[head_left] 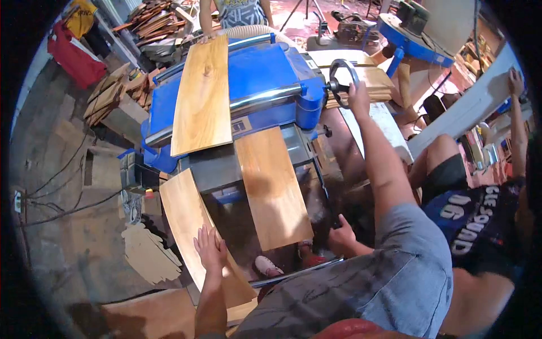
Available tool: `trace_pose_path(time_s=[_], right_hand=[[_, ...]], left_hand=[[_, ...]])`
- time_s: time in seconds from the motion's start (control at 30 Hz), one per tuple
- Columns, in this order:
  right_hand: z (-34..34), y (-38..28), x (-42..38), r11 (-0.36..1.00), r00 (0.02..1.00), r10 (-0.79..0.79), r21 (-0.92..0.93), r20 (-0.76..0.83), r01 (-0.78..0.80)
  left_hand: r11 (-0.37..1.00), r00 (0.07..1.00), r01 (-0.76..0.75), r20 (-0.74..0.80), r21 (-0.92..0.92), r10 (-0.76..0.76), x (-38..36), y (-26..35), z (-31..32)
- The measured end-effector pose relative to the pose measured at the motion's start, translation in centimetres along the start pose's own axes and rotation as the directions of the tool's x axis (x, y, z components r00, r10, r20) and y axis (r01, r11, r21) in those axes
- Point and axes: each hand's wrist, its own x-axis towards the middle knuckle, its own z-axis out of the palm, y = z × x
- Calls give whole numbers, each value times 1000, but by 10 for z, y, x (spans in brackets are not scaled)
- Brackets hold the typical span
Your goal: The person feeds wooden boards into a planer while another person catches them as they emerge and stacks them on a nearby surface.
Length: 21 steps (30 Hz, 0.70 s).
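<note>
My left hand (210, 248) lies with fingers spread over the face of a pale, tilted board (183, 206) at the lower left. At the upper right my right hand (359, 97) is closed round the rim of a dark handwheel (333, 85) on the side of a blue machine (262, 65). A long wooden board (203, 96) lies across the machine's top. Another board (274, 189) slopes down from its near edge, between my two hands, touched by neither.
A person's hands and patterned top (243, 12) show behind the machine. Beside my right sleeve is a co-worker in a dark shirt (474, 220), one hand on a pale beam (468, 101). Another hand (341, 236) shows near the middle. Stacked boards (367, 85) stand right; cables lie left.
</note>
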Motion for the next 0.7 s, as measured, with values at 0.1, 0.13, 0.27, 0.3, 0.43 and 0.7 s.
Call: trace_pose_path(time_s=[0.1, 0.13, 0.27, 0.3, 0.43, 0.7], right_hand=[[16, 22, -40, 900, 998, 37, 435, -41, -16], [32, 34, -53, 881, 994, 107, 463, 10, -99], [190, 233, -68, 826, 879, -447, 455, 166, 334], [150, 214, -61, 958, 925, -113, 287, 363, 5], [-9, 107, 5, 832, 967, 253, 507, 12, -224], [-37, 59, 65, 822, 796, -535, -46, 283, 568]], left_hand=[[999, 999, -33, -1, 4, 33, 0, -1, -2], [999, 999, -38, -8, -2, 38, 2, -4, 1], [999, 999, -35, -8, -24, 35, 0, -3, 0], [999, 999, -40, -9, -31, 40, -1, -5, 1], [999, 1000, -24, -1, -29, 24, -2, -7, 1], [999, 1000, -18, -20, -44, 17, 1, -5, 4]])
